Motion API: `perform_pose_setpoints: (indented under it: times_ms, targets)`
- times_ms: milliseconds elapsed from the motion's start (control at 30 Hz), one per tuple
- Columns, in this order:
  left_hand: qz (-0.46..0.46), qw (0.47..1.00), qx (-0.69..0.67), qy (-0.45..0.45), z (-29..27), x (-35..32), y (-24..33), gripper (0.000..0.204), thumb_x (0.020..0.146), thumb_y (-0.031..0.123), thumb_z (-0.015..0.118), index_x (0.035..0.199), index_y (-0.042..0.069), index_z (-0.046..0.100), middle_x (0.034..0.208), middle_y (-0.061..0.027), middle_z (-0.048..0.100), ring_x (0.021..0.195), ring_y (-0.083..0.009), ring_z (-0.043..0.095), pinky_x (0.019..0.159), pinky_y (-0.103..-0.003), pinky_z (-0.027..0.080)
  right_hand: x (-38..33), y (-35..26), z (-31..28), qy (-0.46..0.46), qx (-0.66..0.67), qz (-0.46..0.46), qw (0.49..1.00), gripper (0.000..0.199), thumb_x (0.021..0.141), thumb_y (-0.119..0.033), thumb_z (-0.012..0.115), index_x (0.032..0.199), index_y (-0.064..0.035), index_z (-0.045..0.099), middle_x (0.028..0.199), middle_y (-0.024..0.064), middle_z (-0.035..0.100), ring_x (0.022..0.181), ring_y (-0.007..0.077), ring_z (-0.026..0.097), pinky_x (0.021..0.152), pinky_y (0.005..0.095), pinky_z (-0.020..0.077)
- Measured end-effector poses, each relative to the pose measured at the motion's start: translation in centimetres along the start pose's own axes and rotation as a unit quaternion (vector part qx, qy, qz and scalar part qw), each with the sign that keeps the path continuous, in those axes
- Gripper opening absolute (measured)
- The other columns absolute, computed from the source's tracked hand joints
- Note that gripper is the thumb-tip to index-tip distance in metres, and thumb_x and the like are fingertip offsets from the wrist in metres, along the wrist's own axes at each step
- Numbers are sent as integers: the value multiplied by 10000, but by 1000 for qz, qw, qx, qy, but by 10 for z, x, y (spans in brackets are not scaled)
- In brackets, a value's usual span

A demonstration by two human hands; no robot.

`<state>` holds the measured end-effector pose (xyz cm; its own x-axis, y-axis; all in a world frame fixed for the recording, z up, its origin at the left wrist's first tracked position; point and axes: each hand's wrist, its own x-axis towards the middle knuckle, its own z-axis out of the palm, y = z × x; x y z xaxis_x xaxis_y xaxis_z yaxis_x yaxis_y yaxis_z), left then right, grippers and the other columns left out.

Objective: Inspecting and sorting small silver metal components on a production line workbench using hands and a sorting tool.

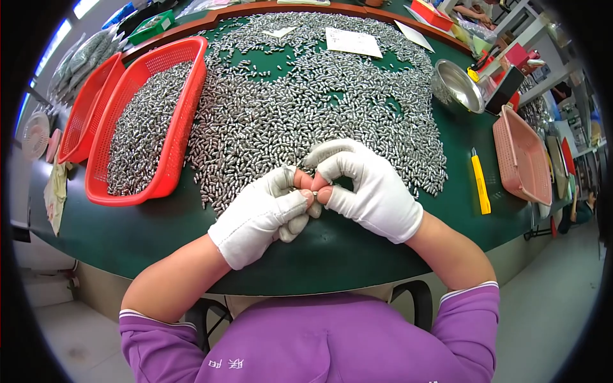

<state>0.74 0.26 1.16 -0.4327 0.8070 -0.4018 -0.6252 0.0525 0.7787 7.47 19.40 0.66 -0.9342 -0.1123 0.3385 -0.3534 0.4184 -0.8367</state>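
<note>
My left hand (265, 214) and my right hand (367, 191) meet over the near part of the green table, both in white gloves with bare thumb and finger tips. Between the pinched tips sits a small silvery metal part (315, 193), mostly covered by the fingers. Both hands touch it, the left thumb and fingers from one side and the right from the other. Just beyond them spreads a broad layer of similar small metal parts (274, 115). A red plastic basket (182, 143) at the left is heaped with more of them.
Behind that basket stands another red basket (83, 124). On the right are a yellow utility knife (481, 185), a pink basket (539, 163) and a metal bowl (469, 86). White paper (352, 42) lies on the parts. A wooden rim (255, 10) edges the table's far side.
</note>
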Motion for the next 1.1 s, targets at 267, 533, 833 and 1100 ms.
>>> perform_pose_setpoints:
  times_ms: [267,533,833,1100]
  targets:
    - [-7,1000,11,-8,0,0,0,181,947,201,581,1045,68,506,863,-36,585,593,-47,464,510,-183,368,1,-1,0,36,-30,-50,998,143,735,-52,746,848,-61,658,980,86,647,928,257,627,813,347,514]
    - [14,999,36,0,-3,0,-2,184,958,266,583,988,99,512,817,-10,583,574,-44,461,495,-181,359,11,-1,-8,19,-126,-191,973,247,651,-19,775,829,-67,610,909,98,633,878,316,634,742,391,516]
    - [-4,998,55,2,-1,-1,0,171,965,278,572,967,122,502,797,2,576,555,-39,447,485,-180,342,9,-2,-5,20,-149,-192,970,239,663,13,739,819,-59,573,872,99,620,861,318,634,734,408,513]
    - [-6,999,9,-43,-5,1,-2,205,978,322,553,968,122,508,802,8,574,566,-36,450,491,-176,342,5,3,-12,103,-167,-98,976,92,813,0,644,855,-40,573,981,112,614,913,249,608,836,335,476]
